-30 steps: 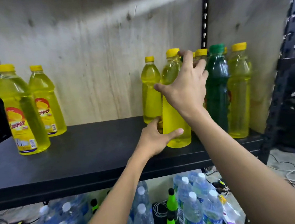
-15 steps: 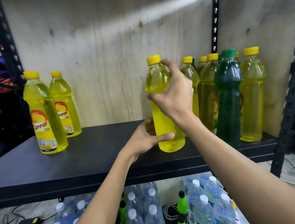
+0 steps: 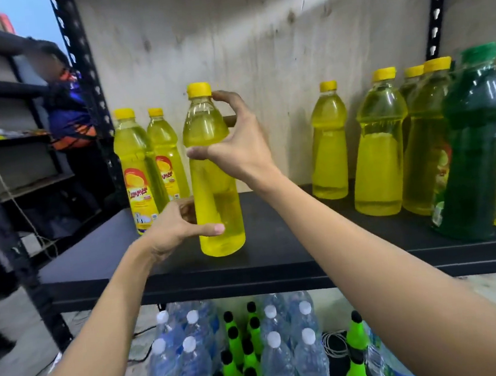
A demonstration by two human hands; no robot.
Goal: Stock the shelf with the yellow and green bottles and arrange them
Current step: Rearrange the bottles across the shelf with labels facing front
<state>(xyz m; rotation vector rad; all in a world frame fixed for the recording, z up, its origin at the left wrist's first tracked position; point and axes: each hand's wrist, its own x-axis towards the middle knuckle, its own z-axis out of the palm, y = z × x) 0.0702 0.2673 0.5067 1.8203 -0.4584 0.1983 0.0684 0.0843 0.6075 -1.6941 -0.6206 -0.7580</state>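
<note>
both hands on one yellow bottle (image 3: 214,172), left of centre on the shelf (image 3: 277,263), roughly upright. its base is at the board near the front edge; can't tell if it's fully set down.

right hand (image 3: 237,146) grips the upper part: thumb across the front of the shoulder, index finger hooked at the neck just under the yellow cap, other fingers round the far side. left hand (image 3: 178,227) grips low: thumb across the front near the base, fingers curled round the back.

two labelled yellow bottles (image 3: 137,173) stand at the left end, just beside the held one, one behind the other, labels facing me.

right side, well apart from the held bottle: a cluster of plain yellow bottles (image 3: 380,152), one further back at its left edge, then a dark green bottle (image 3: 474,153) near the front. more yellow past it, cut off by the frame edge.

wood back panel (image 3: 259,52) behind the row.

on the floor under the shelf: packs of water bottles (image 3: 276,356) with white caps, small bright green bottles (image 3: 249,355) with black caps between them.
</note>
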